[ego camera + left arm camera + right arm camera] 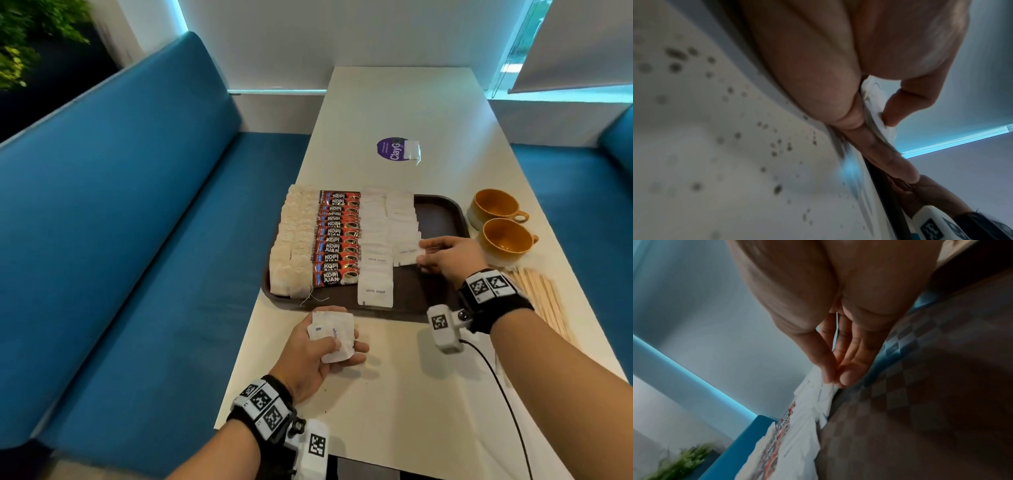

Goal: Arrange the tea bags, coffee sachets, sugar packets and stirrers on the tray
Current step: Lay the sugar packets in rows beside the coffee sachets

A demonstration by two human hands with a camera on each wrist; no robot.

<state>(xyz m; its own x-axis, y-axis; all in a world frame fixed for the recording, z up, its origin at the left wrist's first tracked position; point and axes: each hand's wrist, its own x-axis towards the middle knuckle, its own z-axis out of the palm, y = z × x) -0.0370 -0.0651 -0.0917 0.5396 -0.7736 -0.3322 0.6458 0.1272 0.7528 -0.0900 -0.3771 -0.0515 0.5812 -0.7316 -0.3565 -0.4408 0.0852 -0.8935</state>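
Sugar packets (331, 337) in left hand (317, 356); count probably several, unclear.

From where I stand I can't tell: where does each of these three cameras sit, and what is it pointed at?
Head: on the head, looking down at the tray; both forearms, left hand and right hand show.
Left wrist: low over the table, looking along the fingers gripping sugar packets.
Right wrist: low over the tray, looking along the fingers pinching one packet.
Shared: head and right wrist both show the coffee sachets.
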